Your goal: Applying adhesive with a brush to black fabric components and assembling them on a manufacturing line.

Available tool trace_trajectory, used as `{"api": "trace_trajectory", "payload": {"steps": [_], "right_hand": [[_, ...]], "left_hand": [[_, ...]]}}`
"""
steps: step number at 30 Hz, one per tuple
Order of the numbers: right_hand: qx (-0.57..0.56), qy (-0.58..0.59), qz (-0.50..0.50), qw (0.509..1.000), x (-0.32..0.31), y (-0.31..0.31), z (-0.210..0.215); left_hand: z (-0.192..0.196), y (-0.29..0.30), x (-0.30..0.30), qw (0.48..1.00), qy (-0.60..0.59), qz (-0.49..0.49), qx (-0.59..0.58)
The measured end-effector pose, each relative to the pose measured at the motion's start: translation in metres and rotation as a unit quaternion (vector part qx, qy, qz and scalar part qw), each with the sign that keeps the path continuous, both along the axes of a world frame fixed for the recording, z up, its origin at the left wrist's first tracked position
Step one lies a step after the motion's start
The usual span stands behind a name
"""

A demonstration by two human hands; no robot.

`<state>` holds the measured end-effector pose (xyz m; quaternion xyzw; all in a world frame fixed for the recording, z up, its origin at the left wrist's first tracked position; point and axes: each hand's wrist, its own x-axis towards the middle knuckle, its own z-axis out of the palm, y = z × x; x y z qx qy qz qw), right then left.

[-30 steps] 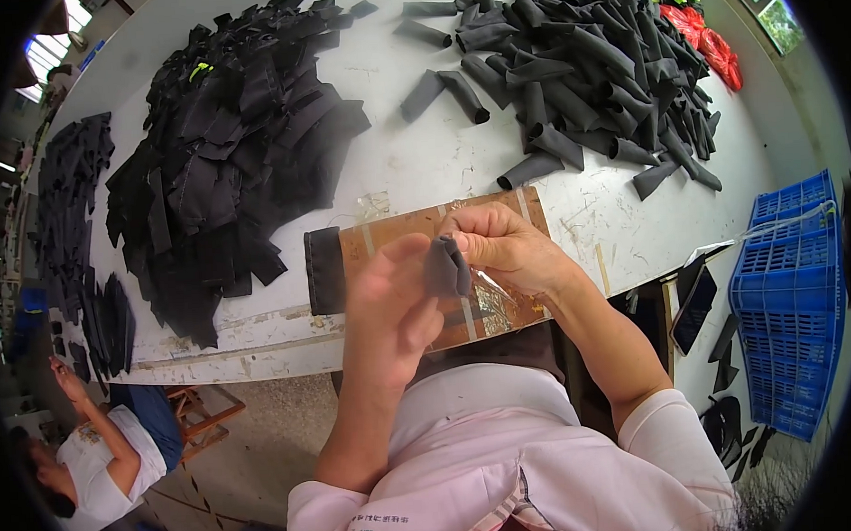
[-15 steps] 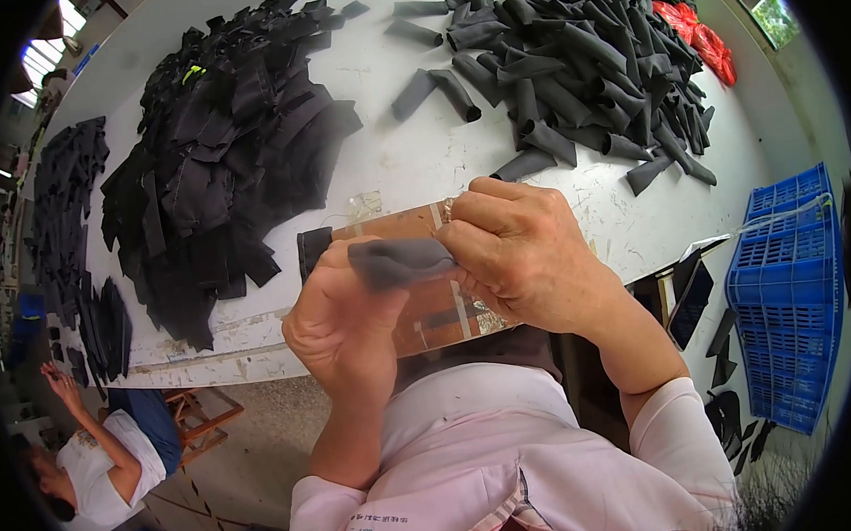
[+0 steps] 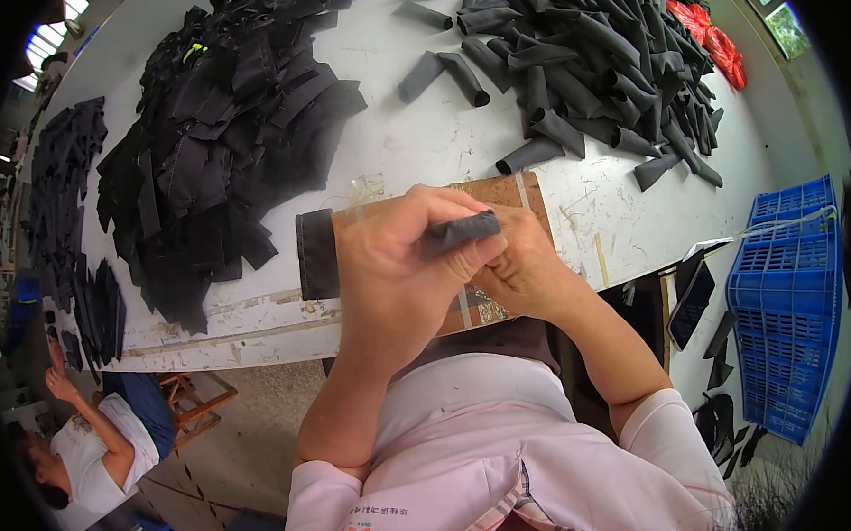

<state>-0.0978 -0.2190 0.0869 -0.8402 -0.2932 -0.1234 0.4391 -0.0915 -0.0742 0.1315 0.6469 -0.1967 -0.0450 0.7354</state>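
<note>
Near the table edge (image 3: 625,276), with open tabletop (image 3: 623,228) rightward, curled hands (image 3: 397,262) grip a dark fabric piece (image 3: 468,228).

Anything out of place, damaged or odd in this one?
Yes, mildly: a yellow-green scrap lies on the larger black pile at left, its colour unlike the pieces around it. The near edge of the table looks scuffed and stained. The cloth in the left hand is partly hidden, so I can't judge it.

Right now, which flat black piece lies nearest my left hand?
The single black piece at the left end of the brown board; other flat pieces lie heaped farther away.
</note>
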Motion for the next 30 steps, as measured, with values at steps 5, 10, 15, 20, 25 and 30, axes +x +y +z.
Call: {"api": "trace_trajectory", "payload": {"steps": [5,10,15,20,25,30], "right_hand": [[0.020,0.081,0.008,0.997,0.000,0.003,0.000],[0.089,0.110,0.037,0.989,0.001,0.001,-0.027],[0.024,0.101,0.010,0.994,-0.001,0.001,-0.024],[-0.044,0.063,-0.021,0.997,0.000,-0.001,-0.006],[-0.075,0.034,0.006,0.997,0.004,-0.006,0.032],[-0.057,0.052,0.025,0.997,0.006,0.004,0.001]], "left_hand": [[-0.005,-0.002,0.006,0.996,-0.069,0.048,0.007],[-0.011,-0.004,0.003,0.988,-0.043,0.042,0.141],[-0.009,-0.010,-0.005,0.995,-0.063,0.065,0.039],[-0.011,-0.003,-0.008,0.990,-0.087,0.071,-0.081],[-0.008,0.010,-0.006,0.923,0.044,0.031,-0.380],[-0.023,0.016,-0.011,0.930,0.092,0.022,-0.355]]}}
